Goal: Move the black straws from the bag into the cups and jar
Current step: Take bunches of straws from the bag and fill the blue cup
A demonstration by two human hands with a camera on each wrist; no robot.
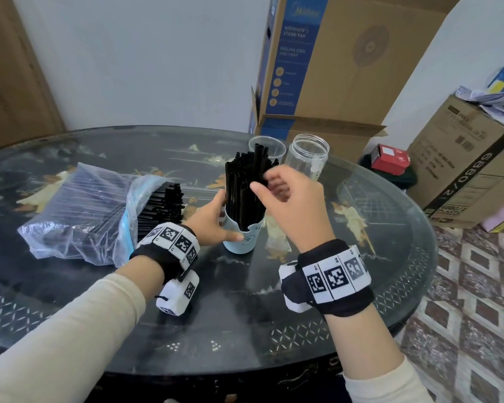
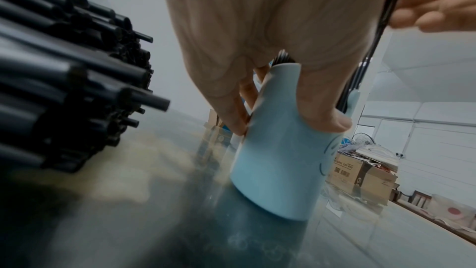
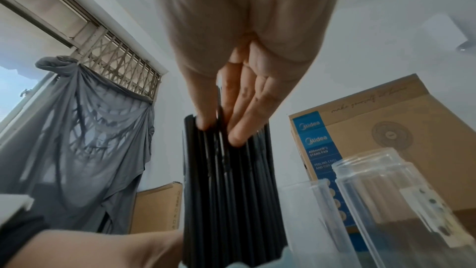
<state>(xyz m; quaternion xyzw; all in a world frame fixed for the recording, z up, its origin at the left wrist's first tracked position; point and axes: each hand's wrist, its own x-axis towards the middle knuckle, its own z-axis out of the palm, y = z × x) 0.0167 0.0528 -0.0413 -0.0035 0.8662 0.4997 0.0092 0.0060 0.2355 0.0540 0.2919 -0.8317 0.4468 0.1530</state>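
Right fingers [image 3: 239,131] around straws [image 3: 226,191] in cup [image 1: 249,243]

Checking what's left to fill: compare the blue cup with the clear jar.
The blue cup is opaque; the jar is see-through. The blue cup is packed with black straws; the jar looks empty. The left hand grips the blue cup; nothing touches the jar. Both stand upright on the table.

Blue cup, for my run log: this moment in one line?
left hand grips blue cup | right hand pinches straws in it | clear cup, jar: no straws | bag: straws inside
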